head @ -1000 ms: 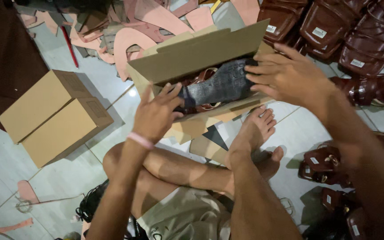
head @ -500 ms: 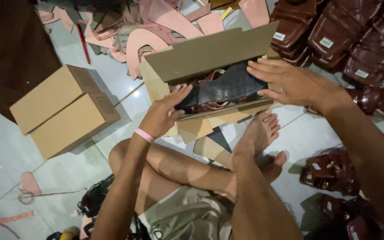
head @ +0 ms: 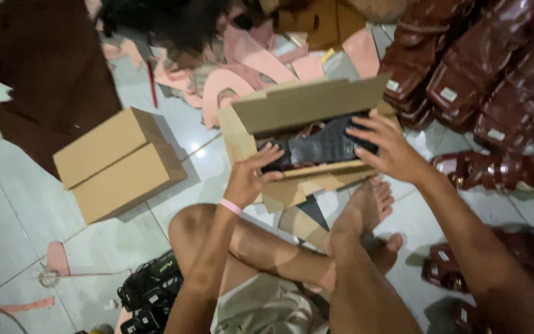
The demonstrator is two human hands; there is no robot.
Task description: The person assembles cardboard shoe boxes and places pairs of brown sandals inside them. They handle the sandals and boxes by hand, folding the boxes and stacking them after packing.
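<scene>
White floor tiles fill the room, and the person sits on them with legs crossed and bare feet out in front. An open brown cardboard box stands on the floor just past the feet, its long flap tipped up at the back. Inside it lies a black bumpy leather sandal.

Both arms reach forward to the box. The left hand has a pink band at the wrist. Its fingers bend up over the front wall of the box and touch the near end of the black sandal, with the thumb pointing to the right. The right hand comes in from the right side. Its fingers are spread wide and rest on the other end of the sandal, palm down. Neither hand is clenched; both are pressing on the sandal, not lifting it.

Two shut brown cardboard boxes sit side by side on the left, well apart from the hands. Pink cut-out pieces lie in a heap behind the open box. Shiny dark red sandals are piled on the right.
</scene>
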